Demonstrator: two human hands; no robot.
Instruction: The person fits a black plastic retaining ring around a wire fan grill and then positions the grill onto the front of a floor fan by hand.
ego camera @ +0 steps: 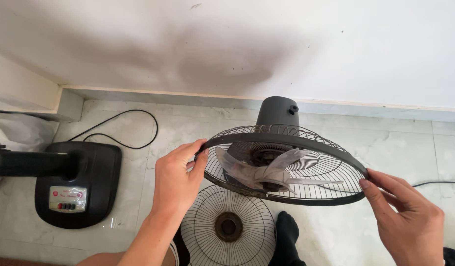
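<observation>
fan head is held up above the tiled floor, tilted so that its open face is turned towards the camera. it is made up of a dark motor housing at the back, a rear wire guard shaped like a shallow basket, and a dark rim band running around the guard's edge. inside that basket the translucent blades are seen, seated on the hub, with dust gathered near the centre.

the left hand is closed on the left edge of the rim band, its thumb laid over the top and its fingers curled behind; this grip is clenched on the rim band. the right hand is placed at the right edge of the rim band, which is pinched between thumb and fingertips, so that grip too is grasping the rim band.

below the fan head, a loose front grille is lying flat on the floor, nothing held in it, just beside a foot in a black sock. to the left, well apart, the black fan base with its button panel is resting on the floor, with the stand pole lying out leftwards. a black cord is looped on the tiles near the white wall.
</observation>
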